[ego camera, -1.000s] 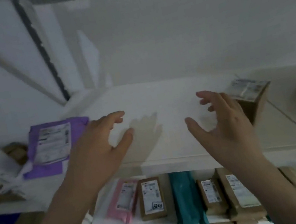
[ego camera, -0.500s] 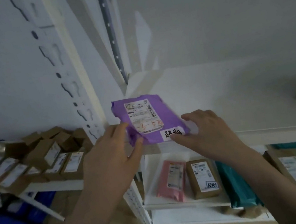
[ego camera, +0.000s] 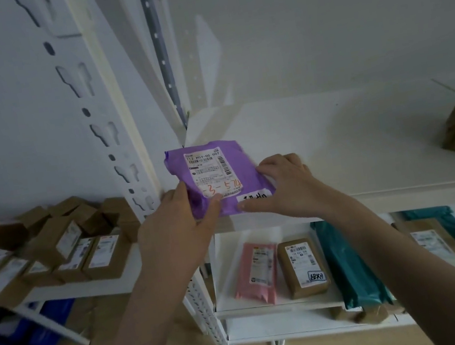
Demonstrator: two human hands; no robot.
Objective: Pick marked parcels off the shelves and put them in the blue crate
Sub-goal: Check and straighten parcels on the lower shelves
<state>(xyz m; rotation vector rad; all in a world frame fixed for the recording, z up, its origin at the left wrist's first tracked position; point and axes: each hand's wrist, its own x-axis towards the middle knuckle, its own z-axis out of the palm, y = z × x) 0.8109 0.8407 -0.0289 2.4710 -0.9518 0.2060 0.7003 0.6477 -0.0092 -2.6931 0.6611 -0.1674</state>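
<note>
The left hand's fingers [ego camera: 213, 204] are curled onto the near left edge of the purple parcel [ego camera: 215, 177], thumb on top over the printed label. The right hand [ego camera: 282, 187] clamps the right edge, fingers over the far side and thumb pressing just under a small handwritten white tag at the near corner. The parcel lies at the front left corner of the white upper shelf [ego camera: 366, 156], beside the perforated upright [ego camera: 112, 131], its near edge at or just past the shelf lip; whether it is lifted clear I cannot tell.

That tag suggests a marked parcel, so this pick looks just begun: it is gripped but not yet carried away. Blue plastic at lower left [ego camera: 54, 311] may be the crate, though too little shows to be sure. On the lower shelf a brown box [ego camera: 304, 267] bears a similar tag, likely still to collect.

Compared with half a second ago, both hands have closed from touching to gripping the parcel.
</note>
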